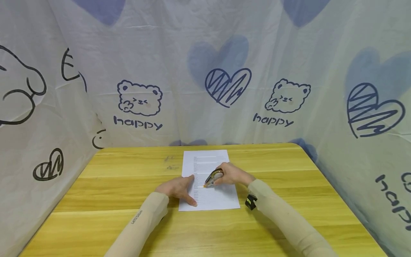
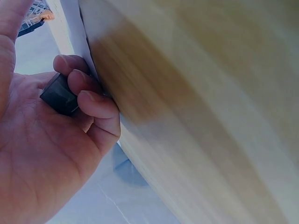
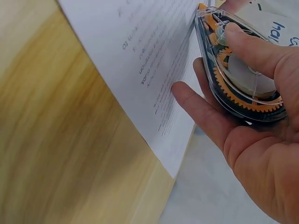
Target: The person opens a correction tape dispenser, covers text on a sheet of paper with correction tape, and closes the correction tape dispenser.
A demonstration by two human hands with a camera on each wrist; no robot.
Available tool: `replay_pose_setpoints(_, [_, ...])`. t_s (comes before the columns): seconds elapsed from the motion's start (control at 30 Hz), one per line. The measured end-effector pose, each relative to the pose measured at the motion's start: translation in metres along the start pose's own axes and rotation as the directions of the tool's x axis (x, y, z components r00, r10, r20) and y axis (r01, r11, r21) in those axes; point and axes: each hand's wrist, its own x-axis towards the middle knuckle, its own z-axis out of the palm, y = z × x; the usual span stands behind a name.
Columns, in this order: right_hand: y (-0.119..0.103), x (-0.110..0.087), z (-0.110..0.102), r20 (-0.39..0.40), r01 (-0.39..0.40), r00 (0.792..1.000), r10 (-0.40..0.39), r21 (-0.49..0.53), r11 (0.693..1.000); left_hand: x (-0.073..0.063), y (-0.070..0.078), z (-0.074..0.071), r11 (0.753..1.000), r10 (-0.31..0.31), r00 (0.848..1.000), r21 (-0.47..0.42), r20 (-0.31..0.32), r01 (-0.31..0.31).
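Note:
On the table lies a printed sheet of paper [image 1: 212, 202], lines of text running down it. My left hand [image 1: 177, 188] rests over the sheet's left edge, thumb and index finger spread apart. In the left wrist view, its other fingers curl round a small black cap [image 2: 60, 95] against the palm. My right hand [image 1: 236, 174] grips a clear-cased correction tape [image 1: 213, 177] between thumb and fingers. The right wrist view shows the tape's orange gears [image 3: 224, 86] and white spool inside. Its orange tip [image 1: 204, 186] points down at the text near the middle of the page.
The yellow wood-grain table [image 1: 122, 171] spreads around the paper. A pale curtain [image 1: 179, 71] printed with hearts and bears hangs behind and at both sides. A black wrist device [image 1: 251, 202] sits at the right sleeve.

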Motion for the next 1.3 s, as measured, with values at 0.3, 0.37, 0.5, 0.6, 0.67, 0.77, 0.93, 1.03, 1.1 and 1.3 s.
replay_pose_setpoints(0.3, [0.0010,-0.0011,-0.0008,0.008,-0.010,1.000,0.010,0.010,1.000,0.0006,-0.0001,0.0002,1.000,-0.012,1.000,-0.002,0.003,0.012])
replay_pose_setpoints(0.37, [0.0007,-0.0012,-0.0010,0.008,-0.005,1.000,0.005,0.009,1.000,0.0010,-0.0008,0.0004,1.000,-0.008,1.000,0.001,0.001,0.008])
replay_pose_setpoints(0.5, [0.0003,-0.0008,-0.0010,0.010,0.007,1.000,-0.007,0.015,1.000,0.0013,-0.0022,0.0007,1.000,-0.009,1.000,0.005,-0.003,0.009])
replay_pose_setpoints(0.6, [0.0006,-0.0003,-0.0009,0.007,0.013,1.000,-0.013,0.021,1.000,0.0018,-0.0024,0.0004,1.000,-0.009,1.000,0.000,-0.005,0.009])
replay_pose_setpoints(0.67, [0.0012,-0.0006,-0.0010,0.004,0.013,1.000,-0.013,0.015,1.000,0.0023,-0.0023,0.0005,1.000,-0.012,1.000,-0.002,-0.003,0.012])
replay_pose_setpoints(0.77, [0.0019,-0.0020,-0.0013,0.005,0.007,1.000,-0.007,0.013,1.000,0.0024,-0.0016,0.0011,1.000,-0.014,1.000,-0.007,-0.004,0.014])
replay_pose_setpoints(0.93, [0.0041,-0.0025,0.0003,0.021,0.001,1.000,-0.001,0.030,1.000,0.0020,-0.0013,0.0035,1.000,-0.015,1.000,-0.017,-0.002,0.015])
replay_pose_setpoints(1.03, [0.0051,-0.0021,0.0006,0.020,0.003,1.000,-0.003,0.034,0.999,0.0030,-0.0013,0.0043,1.000,-0.013,1.000,-0.017,-0.005,0.013])
replay_pose_setpoints(1.1, [0.0053,-0.0020,0.0006,0.020,0.002,1.000,-0.003,0.042,0.999,0.0034,-0.0014,0.0043,1.000,-0.013,1.000,-0.018,-0.007,0.013])
replay_pose_setpoints(1.3, [0.0052,-0.0012,-0.0003,0.024,0.014,1.000,-0.015,0.058,0.998,0.0034,-0.0012,0.0027,0.999,-0.021,1.000,-0.026,-0.011,0.021])
